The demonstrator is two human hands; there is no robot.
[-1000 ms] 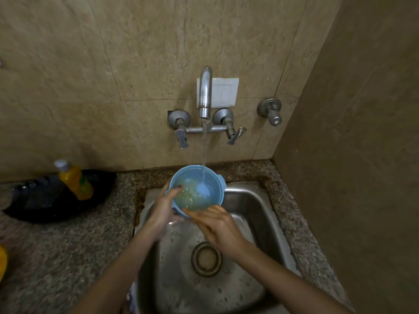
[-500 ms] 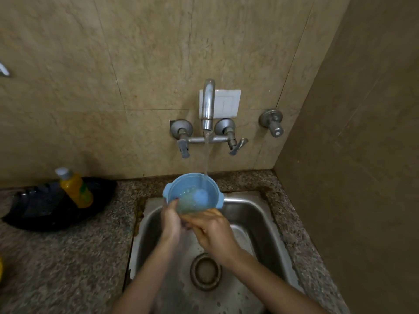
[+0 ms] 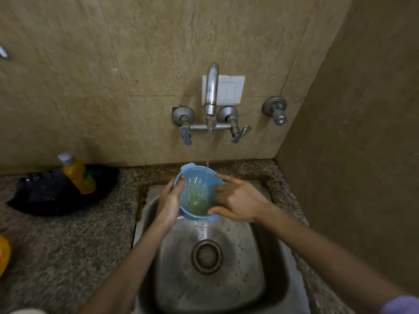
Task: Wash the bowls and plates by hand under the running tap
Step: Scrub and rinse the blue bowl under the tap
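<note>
A small blue plastic bowl (image 3: 196,191) with side tabs is held over the steel sink (image 3: 267,275), right under the stream from the wall tap (image 3: 211,91). Soapy, greenish water sits inside it and some spills from its near edge. My left hand (image 3: 169,200) grips the bowl's left side, thumb over the rim. My right hand (image 3: 238,200) holds the right side, thumb under the near tab and fingers reaching over the rim into the bowl.
A yellow dish-soap bottle (image 3: 78,174) leans in a black pan (image 3: 52,196) on the granite counter (image 3: 68,245) at left. The drain (image 3: 206,256) lies in the sink's middle. A brown side wall (image 3: 362,155) closes the right. An orange object (image 3: 3,254) shows at the left edge.
The bowl has tipped toward me and turned in my hands, and water now pours from its near edge. My right hand moved from the bowl's front to its right side.
</note>
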